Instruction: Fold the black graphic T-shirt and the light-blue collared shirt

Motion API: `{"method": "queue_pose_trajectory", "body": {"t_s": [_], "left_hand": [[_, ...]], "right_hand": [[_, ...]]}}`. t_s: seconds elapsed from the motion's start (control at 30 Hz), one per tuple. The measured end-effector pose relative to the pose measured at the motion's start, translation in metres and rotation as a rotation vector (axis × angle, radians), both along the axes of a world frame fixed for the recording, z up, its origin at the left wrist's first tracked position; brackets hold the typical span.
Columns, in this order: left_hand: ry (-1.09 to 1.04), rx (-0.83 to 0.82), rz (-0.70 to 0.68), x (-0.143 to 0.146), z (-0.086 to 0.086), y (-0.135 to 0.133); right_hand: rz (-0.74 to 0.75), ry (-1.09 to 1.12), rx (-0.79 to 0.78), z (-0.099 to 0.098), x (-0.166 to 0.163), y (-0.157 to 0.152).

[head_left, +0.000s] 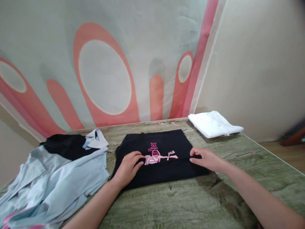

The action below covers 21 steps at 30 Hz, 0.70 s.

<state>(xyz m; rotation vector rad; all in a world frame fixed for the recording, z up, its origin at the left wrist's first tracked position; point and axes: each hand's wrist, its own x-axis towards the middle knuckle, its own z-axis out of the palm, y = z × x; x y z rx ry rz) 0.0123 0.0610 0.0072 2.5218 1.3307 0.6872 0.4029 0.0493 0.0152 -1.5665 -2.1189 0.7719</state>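
Note:
A black T-shirt with pink lettering and a pink cartoon figure lies folded into a rough rectangle on the table. My left hand is on its left part, thumb and fingers drawn together on the cloth beside the print. At the right edge, my right hand pinches the shirt between thumb and fingers. A crease runs across the shirt between both hands, and part of the print disappears at it.
Loose light-blue clothes with a black, white-collared garment are heaped at left. A folded white garment lies at the back right of the wood-patterned table. Behind stands a wall with a pink-and-grey backdrop.

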Motion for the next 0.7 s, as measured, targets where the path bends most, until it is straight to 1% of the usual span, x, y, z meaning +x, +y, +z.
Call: {"method": "queue_pose_trajectory", "body": {"t_s": [0.1,0.2,0.27,0.33,0.4,0.47,0.53,0.6,0.63,0.67,0.7], "left_hand": [[0.003,0.013,0.008,-0.001,-0.003,0.002],[0.041,0.017,0.013,0.001,-0.002,0.004],[0.077,0.03,0.027,0.002,-0.001,0.005],[0.095,0.048,0.05,0.002,-0.001,0.004],[0.089,0.061,0.065,0.003,0.0,0.003],[0.06,0.081,0.074,0.003,0.001,0.001],[0.008,0.124,0.103,0.004,0.004,-0.002],[-0.043,0.17,0.127,0.004,0.007,-0.005],[-0.054,0.185,0.119,0.004,0.009,-0.006],[-0.043,0.19,0.095,0.005,0.009,-0.006],[-0.005,0.18,0.059,0.005,0.009,-0.007]], "right_hand": [[-0.03,0.061,-0.025,-0.004,0.003,0.003],[-0.096,0.026,-0.025,-0.007,0.004,0.004],[-0.131,-0.002,-0.057,-0.007,0.004,0.002],[-0.147,-0.016,-0.088,-0.008,0.005,0.001],[-0.137,-0.04,-0.064,-0.009,0.006,0.001],[-0.118,-0.104,0.004,-0.009,0.008,0.0],[-0.169,-0.227,0.1,-0.007,0.006,-0.001],[-0.249,-0.337,0.244,-0.003,-0.002,-0.005],[-0.259,-0.351,0.33,0.0,-0.008,-0.008],[-0.226,-0.331,0.416,0.002,-0.017,-0.011],[-0.148,-0.285,0.487,0.003,-0.027,-0.014]]}}
